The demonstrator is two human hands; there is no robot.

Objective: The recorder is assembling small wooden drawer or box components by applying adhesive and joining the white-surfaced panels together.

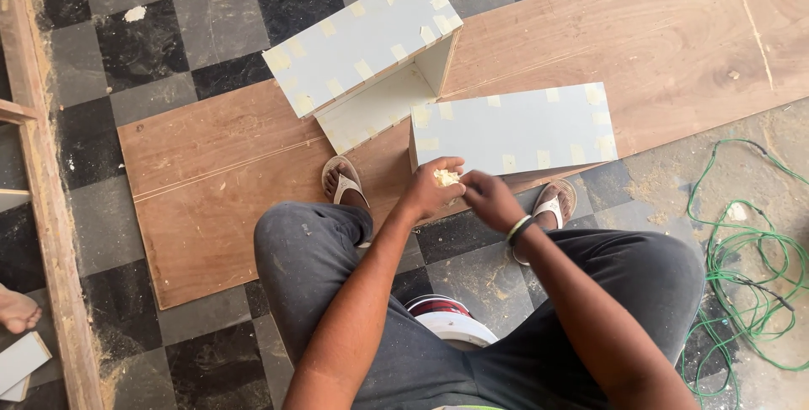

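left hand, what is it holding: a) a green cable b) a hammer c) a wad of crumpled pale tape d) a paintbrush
c: the left hand cups a small crumpled pale wad, the same colour as the tape strips on the grey box just in front of it, and the right hand reaches in beside it; the green cable lies untouched on the floor to the right.

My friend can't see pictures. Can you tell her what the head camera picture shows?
Seen from above, a seated person's left hand holds a crumpled wad of tape while the right hand picks at it. In front, two pale boxes dotted with tape bits sit on a plywood sheet over a checkered floor. A green cable lies tangled at the right.
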